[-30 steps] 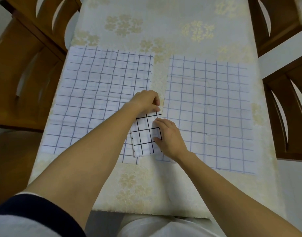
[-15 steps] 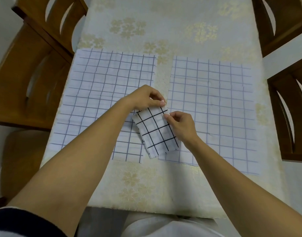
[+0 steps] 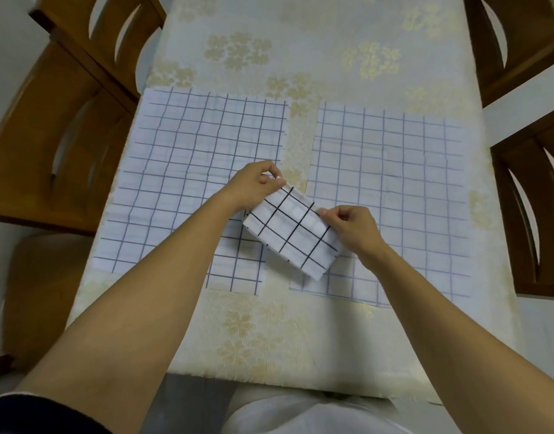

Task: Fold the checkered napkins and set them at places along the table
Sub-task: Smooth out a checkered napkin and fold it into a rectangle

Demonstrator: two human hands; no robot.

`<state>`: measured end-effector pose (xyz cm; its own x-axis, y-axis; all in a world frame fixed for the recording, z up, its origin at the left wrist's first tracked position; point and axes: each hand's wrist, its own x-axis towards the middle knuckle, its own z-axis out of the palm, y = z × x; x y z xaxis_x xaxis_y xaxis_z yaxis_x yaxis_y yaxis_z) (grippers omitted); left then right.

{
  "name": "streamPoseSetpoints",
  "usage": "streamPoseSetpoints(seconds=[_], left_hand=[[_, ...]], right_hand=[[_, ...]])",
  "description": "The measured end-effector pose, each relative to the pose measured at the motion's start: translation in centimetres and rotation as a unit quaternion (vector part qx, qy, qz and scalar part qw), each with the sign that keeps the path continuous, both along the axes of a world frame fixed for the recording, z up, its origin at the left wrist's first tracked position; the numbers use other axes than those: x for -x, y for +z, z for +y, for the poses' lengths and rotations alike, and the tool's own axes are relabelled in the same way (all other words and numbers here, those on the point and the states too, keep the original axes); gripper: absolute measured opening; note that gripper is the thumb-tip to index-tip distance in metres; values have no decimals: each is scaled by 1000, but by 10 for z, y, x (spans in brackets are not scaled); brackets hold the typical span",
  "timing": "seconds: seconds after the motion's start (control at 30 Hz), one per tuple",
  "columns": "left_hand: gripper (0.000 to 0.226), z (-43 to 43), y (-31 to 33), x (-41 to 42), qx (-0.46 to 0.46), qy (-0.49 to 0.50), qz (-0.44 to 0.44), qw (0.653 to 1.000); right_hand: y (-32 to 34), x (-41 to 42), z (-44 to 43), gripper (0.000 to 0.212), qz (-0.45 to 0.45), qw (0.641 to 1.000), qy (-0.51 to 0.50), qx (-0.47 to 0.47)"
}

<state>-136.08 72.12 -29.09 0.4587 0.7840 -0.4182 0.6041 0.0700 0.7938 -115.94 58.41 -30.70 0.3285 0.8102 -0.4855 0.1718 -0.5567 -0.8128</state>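
While pinched — napkin (image 3: 292,233) (folded) between hands (image 3: 253,186) (image 3: 354,228)

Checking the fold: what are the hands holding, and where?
A folded black-checked napkin: left hand pinches its far corner, right hand pinches its right edge.

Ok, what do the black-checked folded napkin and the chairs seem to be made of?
The folded napkin, pinched by the left hand and right hand: thin woven cloth, matte, perhaps cotton; soft stacked layers show at its edges. The chairs: wood, brown, probably varnished, judging by the slight sheen.
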Motion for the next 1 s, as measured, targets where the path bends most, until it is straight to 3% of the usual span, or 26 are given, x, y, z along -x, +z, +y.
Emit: streamPoseSetpoints(seconds=[0.37,0.73,0.87,1.0], left_hand=[[14,-31,-21,13,57,79,0,995],[9,-45,-35,3,-48,118,89,988],[11,-44,-41,2,-117,76,131,982],[29,-54,-35,0,-250,36,187,949]], right_hand=[[-10,-24,4,17,-31,994,-102,-8],[-17,-17,3,10,-140,985,-101,-13],[-23,-21,-1,6,-180,977,-110,-5],[-21,-7,-7,25,-262,958,-94,-73]])
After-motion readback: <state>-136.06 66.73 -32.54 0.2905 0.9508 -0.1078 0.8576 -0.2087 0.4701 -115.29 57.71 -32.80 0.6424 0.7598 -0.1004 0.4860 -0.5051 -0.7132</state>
